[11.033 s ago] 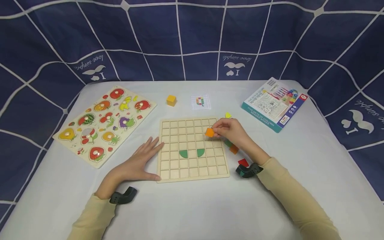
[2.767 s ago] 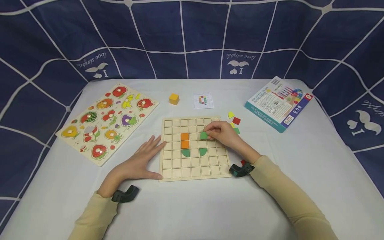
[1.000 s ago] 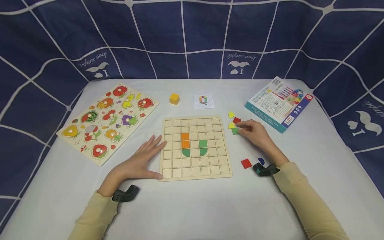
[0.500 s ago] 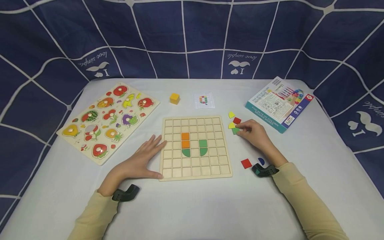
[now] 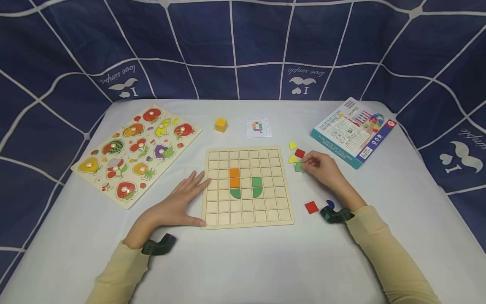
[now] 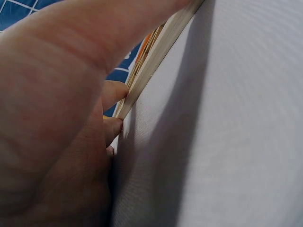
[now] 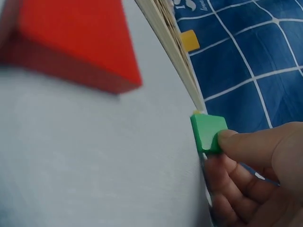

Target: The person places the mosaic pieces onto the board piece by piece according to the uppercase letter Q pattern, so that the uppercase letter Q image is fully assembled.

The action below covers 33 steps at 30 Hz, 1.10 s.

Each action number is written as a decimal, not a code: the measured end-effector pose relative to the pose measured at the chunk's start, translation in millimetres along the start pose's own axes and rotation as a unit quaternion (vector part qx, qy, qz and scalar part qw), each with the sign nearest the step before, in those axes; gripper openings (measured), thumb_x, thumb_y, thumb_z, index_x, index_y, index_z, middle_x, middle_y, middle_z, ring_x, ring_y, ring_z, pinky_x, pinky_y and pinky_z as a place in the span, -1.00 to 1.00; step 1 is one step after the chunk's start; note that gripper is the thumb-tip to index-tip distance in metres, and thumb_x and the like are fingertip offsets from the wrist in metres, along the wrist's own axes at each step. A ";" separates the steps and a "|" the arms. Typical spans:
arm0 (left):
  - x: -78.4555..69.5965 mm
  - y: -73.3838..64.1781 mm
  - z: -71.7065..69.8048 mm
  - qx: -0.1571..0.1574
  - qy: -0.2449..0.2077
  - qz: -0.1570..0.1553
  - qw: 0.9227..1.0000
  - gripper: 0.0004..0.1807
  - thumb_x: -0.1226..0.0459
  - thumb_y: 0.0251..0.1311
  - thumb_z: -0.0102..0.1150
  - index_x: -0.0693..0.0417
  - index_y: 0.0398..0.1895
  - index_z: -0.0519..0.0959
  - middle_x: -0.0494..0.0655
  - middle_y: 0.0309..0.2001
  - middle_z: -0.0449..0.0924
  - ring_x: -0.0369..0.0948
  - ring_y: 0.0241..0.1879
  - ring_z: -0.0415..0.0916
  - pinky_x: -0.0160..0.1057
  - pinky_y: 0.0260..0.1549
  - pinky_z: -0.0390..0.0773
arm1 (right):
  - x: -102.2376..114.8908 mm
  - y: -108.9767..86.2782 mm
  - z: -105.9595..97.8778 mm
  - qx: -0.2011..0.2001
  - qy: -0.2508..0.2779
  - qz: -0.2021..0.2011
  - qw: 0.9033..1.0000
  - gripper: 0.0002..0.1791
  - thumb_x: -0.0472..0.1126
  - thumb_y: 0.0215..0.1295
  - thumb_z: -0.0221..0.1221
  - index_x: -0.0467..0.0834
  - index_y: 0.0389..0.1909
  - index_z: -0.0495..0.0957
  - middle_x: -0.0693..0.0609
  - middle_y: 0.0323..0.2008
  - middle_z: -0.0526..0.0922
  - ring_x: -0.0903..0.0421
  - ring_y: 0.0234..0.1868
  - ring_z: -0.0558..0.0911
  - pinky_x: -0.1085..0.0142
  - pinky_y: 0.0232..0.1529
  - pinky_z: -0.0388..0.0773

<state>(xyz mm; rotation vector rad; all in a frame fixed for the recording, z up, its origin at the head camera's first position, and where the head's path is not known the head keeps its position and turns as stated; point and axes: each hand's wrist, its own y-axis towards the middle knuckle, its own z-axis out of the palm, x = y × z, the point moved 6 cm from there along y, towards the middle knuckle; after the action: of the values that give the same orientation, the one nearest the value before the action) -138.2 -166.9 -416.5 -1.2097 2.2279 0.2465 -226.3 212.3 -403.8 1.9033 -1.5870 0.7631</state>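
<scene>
At the right of the wooden grid board (image 5: 224, 219), my right hand (image 5: 322, 169) pinches a green square tile (image 7: 207, 132) between thumb and fingers, tilted in the right wrist view. Close by lie two yellow pieces (image 5: 292, 159) and a red square tile (image 5: 300, 153). My left hand (image 5: 176, 206) lies with fingers spread along the board's left edge, thumb at the near corner. Set in the grid are two orange squares (image 5: 234, 173) in a column above a green quarter circle (image 5: 236, 194), and a green square (image 5: 257, 182) above another green quarter circle (image 5: 257, 193).
Nearer me lie another red square (image 5: 311, 207) and a blue rounded piece (image 5: 330, 204), partly behind the right wrist camera. Beyond the board are a yellow cube (image 5: 221, 125) and a pattern card (image 5: 258, 127). A fruit puzzle (image 5: 136, 156) lies left, a box (image 5: 351, 133) right.
Two orange squares and a green square have come into the grid since the oldest frame. My right hand moved from the board to the loose pieces and now pinches another green square. Left hand stays.
</scene>
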 end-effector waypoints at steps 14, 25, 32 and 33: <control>0.8 0.6 1.0 -0.003 -0.006 0.002 1.000 0.27 -0.31 -0.31 0.35 0.02 0.47 -0.01 0.01 0.47 -0.28 -0.06 0.41 -0.50 0.02 0.30 -0.33 | 41.7 10.9 12.0 0.053 0.147 0.005 0.988 -0.89 -0.40 0.25 0.16 -0.38 -0.25 0.53 -0.18 -0.39 0.60 0.06 -0.43 0.63 0.31 -0.38 0.60; 0.3 1.1 0.4 -0.003 -0.003 0.002 1.000 0.27 -0.32 -0.31 0.35 0.02 0.47 0.00 0.01 0.47 -0.27 -0.06 0.41 -0.49 0.02 0.30 -0.32 | 78.2 23.3 63.1 0.108 0.201 -0.019 0.974 -0.93 -0.47 0.21 0.16 -0.39 -0.29 0.55 -0.15 -0.46 0.59 -0.01 -0.44 0.64 0.29 -0.38 0.61; 1.8 0.8 0.9 0.000 0.002 -0.001 1.000 0.27 -0.32 -0.31 0.34 0.01 0.47 0.00 -0.01 0.47 -0.29 -0.07 0.41 -0.50 0.00 0.30 -0.32 | 86.1 26.0 77.4 0.111 0.151 -0.058 0.981 -0.96 -0.45 0.20 0.18 -0.33 -0.33 0.57 -0.06 -0.50 0.61 0.06 -0.50 0.64 0.32 -0.41 0.59; 1.7 0.8 0.9 0.000 0.002 -0.001 1.000 0.27 -0.32 -0.31 0.34 0.01 0.47 0.00 -0.01 0.47 -0.29 -0.07 0.41 -0.50 0.00 0.30 -0.32 | 86.3 26.0 78.3 0.111 0.140 -0.063 0.982 -0.96 -0.44 0.20 0.19 -0.31 -0.33 0.58 -0.05 -0.51 0.61 0.08 -0.52 0.63 0.32 -0.42 0.58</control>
<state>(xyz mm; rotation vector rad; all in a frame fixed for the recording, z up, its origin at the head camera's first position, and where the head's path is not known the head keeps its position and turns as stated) -139.1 -167.3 -418.3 -1.2142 2.2305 0.2430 -233.0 93.5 -394.7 1.9262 -1.2403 1.1374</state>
